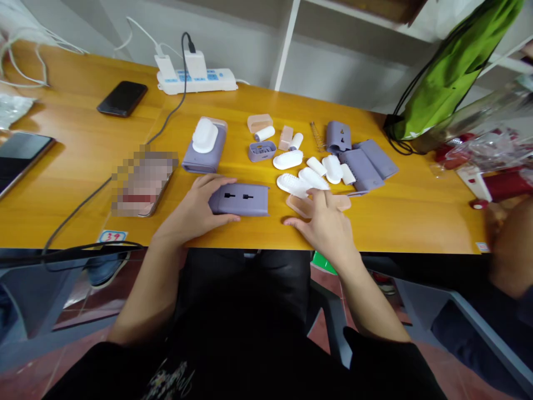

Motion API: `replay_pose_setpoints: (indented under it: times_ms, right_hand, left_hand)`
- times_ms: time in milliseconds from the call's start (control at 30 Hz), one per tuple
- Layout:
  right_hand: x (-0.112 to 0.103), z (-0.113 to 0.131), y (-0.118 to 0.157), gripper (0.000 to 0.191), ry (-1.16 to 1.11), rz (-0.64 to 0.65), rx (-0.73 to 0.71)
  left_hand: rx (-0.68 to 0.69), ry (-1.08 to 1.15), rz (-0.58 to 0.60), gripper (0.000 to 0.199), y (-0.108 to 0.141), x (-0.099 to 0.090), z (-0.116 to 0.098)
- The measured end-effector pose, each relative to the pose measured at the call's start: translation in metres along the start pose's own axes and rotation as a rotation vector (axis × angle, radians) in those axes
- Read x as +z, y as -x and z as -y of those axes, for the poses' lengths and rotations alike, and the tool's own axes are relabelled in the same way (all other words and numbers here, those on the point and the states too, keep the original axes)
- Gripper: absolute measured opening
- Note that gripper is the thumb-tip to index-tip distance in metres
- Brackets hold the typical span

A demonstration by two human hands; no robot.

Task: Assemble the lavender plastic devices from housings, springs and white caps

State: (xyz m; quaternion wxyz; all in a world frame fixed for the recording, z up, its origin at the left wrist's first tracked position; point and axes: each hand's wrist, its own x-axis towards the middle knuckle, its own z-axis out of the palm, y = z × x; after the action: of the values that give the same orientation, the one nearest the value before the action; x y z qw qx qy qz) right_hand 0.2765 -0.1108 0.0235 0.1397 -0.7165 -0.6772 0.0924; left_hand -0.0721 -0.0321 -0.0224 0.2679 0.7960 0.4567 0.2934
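My left hand (194,211) grips the left end of a purple-grey casing (254,201) with two dark slots, lying near the table's front edge. My right hand (325,222) has thumb and fingers apart, its fingertips at a white bristled oval piece (313,179) and over a pale pink tray (297,205). Another white oval piece (288,183) lies beside them. Behind my left hand, a white oval piece (205,135) rests on a purple-grey case (212,153). More purple-grey casings (361,169) and a small purple-grey holder (262,151) lie farther back.
A power strip (197,81) with plugs stands at the back, its dark cable crossing the table. Phones (122,99) lie at the left. A thin metal spring (317,136) is at centre back. Green fabric (453,72) and another person's arm (514,250) are at the right.
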Motion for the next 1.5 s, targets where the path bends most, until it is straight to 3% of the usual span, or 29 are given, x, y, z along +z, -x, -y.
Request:
replay_pose_setpoints:
  times_ms: [67,133,233,367,500,600,700,767,867,1000,1133,1400,1500]
  right_hand:
    - [-0.019,-0.002,-0.005,0.069,-0.013,-0.094,-0.057]
    - [-0.039,-0.007,-0.021,0.048,-0.077,-0.18,-0.164]
    - [-0.054,-0.025,-0.071,0.028,-0.047,-0.234,-0.153]
    - [-0.045,-0.053,-0.15,0.013,0.081,-0.103,-0.02]
    - [-0.032,-0.062,-0.182,0.017,0.099,0.03,-0.119]
    - [-0.028,-0.061,-0.181,0.027,0.077,0.068,-0.185]
    - [-0.03,-0.059,-0.176,0.032,0.053,0.089,-0.16]
    - [-0.035,-0.054,-0.169,0.029,-0.04,-0.005,-0.131]
    - [-0.043,-0.034,-0.144,0.038,-0.398,-0.166,-0.114]
    - [-0.047,0.014,-0.09,0.059,-0.886,0.091,-0.168]
    - [-0.039,0.048,-0.063,0.061,-1.023,0.376,-0.124]
    - [-0.025,0.06,-0.069,0.063,-1.068,0.333,-0.136]
    - [-0.022,0.06,-0.066,0.059,-1.042,0.297,-0.133]
  left_hand:
    - [0.003,0.012,-0.012,0.083,0.001,0.001,0.001]
    - [0.004,0.018,-0.008,0.082,0.002,0.0,0.0]
    - [0.005,0.017,-0.01,0.081,0.003,0.0,-0.002]
    - [0.009,0.013,-0.038,0.083,0.004,-0.001,-0.004]
    - [0.014,0.044,-0.137,0.091,0.004,-0.002,-0.004]
    - [0.049,0.07,-0.214,0.085,0.004,-0.002,-0.006]
    - [0.108,0.087,-0.25,0.083,0.005,-0.003,-0.009]
    - [0.126,0.077,-0.259,0.087,0.006,-0.003,-0.011]
    - [0.129,0.063,-0.276,0.092,0.007,-0.001,-0.014]
    - [0.122,0.129,-0.318,0.088,0.006,0.006,-0.016]
    - [0.095,0.143,-0.307,0.084,0.007,0.011,-0.017]
    - [0.151,0.135,-0.267,0.083,0.007,0.01,-0.011]
    - [0.201,0.165,-0.304,0.079,0.007,0.011,-0.012]
